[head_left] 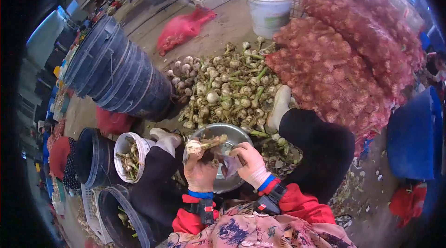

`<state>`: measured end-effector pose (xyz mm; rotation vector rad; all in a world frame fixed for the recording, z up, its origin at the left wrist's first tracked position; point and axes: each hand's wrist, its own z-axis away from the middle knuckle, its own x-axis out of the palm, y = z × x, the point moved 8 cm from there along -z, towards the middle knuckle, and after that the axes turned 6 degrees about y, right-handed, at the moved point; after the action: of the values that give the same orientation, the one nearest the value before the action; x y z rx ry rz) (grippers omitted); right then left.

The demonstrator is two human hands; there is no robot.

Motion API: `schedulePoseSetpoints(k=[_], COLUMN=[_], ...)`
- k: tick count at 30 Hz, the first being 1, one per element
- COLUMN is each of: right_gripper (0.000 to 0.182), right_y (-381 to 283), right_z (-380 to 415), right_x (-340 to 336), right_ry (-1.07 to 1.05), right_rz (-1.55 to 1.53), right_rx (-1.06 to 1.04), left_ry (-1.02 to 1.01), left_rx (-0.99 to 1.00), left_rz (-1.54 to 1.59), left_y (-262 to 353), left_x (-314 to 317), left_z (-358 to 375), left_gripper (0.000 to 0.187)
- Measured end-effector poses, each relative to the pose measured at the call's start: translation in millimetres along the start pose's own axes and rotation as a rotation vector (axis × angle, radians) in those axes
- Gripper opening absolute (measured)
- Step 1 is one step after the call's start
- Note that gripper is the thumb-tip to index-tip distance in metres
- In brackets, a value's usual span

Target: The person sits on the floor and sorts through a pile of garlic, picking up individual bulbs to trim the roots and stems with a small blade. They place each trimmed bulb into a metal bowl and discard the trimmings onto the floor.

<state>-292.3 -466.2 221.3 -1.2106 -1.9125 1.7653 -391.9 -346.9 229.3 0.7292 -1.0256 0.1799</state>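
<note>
My left hand (pixel 200 173), in a pale glove, is closed around a garlic bulb (pixel 194 147) whose cut stem (pixel 214 141) points right. My right hand (pixel 253 165), also gloved, is closed on a flat greyish-purple, blade-like piece (pixel 227 166) that points toward my left hand; I cannot tell exactly what it is. Both hands are over a metal bowl (pixel 238 132) between my legs. Just beyond the bowl lies a big heap of garlic bulbs (pixel 220 85), several with green stems.
Red mesh sacks of garlic (pixel 332 67) stand at the right, near a blue tub (pixel 413 136). Stacked dark buckets (pixel 118 69) lean at the left. Close to my left leg are a white bucket (pixel 121 148) of stems and a black bucket (pixel 109 213). A white bucket (pixel 267 13) stands behind the heap.
</note>
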Motion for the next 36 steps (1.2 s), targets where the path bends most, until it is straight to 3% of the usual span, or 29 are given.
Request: schedulePoseSetpoints(k=[4,5,6,7,8,10,11,12,14,15,16,17,18,20,22,24,25,27,30,31,32,34,36], right_gripper=[0.026,0.024,0.029,0.032,0.035,0.039,0.043,0.043,0.044,0.043,0.043,0.042,0.041,0.039,0.039,0.037,0.035,0.030,0.029,0.033,0.034,0.034,0.032], right_y=[3,13,50,111,155,159,161,174,214,194,194,193,184,158,185,196,182,193,200,193,192,179,160], right_z=[-4,-4,1,18,33,19,19,23,32,34,38,48,55,66,74,55,37,35,31,31,29,21,9], right_x=[-4,-1,9,14,15,1,-7,-2,18,22,33,56,73,89,98,62,39,28,20,23,28,36,29], right_ry=[0.126,0.137,0.019,0.028,0.042,0.072,0.114,0.103,0.070,-0.081,-0.086,-0.230,-0.373,-0.469,-0.382,0.111,0.168,0.412,0.520,0.458,0.424,0.415,0.356], right_rz=[-0.023,-0.031,0.117,0.083,0.049,0.199,0.341,0.341,0.257,0.262,0.263,0.310,0.357,0.186,0.117,-0.149,-0.098,-0.476,-0.558,-0.569,-0.570,-0.610,-0.593], right_rx=[-0.021,0.008,0.108,0.403,0.684,0.694,0.714,0.712,0.712,0.766,0.774,0.715,0.655,0.618,0.723,0.738,0.817,0.900,0.864,0.971,0.948,0.857,0.830], left_ry=[0.044,-0.019,-0.079,0.040,0.031,-0.155,-0.021,-0.011,0.308,0.315,0.321,0.315,0.313,0.316,0.357,0.346,0.285,0.282,0.289,0.313,0.304,0.326,0.311], left_rx=[-0.016,0.013,0.038,-0.017,-0.014,0.163,0.027,0.033,-0.212,-0.217,-0.278,-0.342,-0.356,-0.594,-0.624,-0.434,-0.085,0.364,0.458,0.496,0.461,0.182,0.076], left_rz=[-0.007,0.003,0.009,-0.007,-0.006,-0.367,-0.355,-0.353,-0.916,-0.915,-1.240,-1.562,-1.557,-1.842,-1.840,-2.088,-2.115,-2.007,-1.956,-1.990,-2.007,-2.164,-2.206], left_y=[-21,-23,-20,-19,-16,-2,-4,0,-8,-8,-8,-6,-5,-5,-5,0,1,2,-14,-24,-32,-49,-52], left_x=[-17,4,24,31,26,8,-24,-48,-140,-185,-238,-267,-269,-280,-275,-208,-184,-135,-82,-81,-70,-72,-68], left_z=[2,3,9,14,8,-2,-14,-21,-28,-33,-37,-38,-39,-36,-38,-51,-65,-99,-165,-189,-209,-241,-258], left_gripper=[0.048,0.049,0.050,0.038,0.038,0.035,0.033,0.033,0.065,0.065,0.073,0.081,0.081,0.086,0.078,0.066,0.053,0.040,0.050,0.057,0.066,0.057,0.050])
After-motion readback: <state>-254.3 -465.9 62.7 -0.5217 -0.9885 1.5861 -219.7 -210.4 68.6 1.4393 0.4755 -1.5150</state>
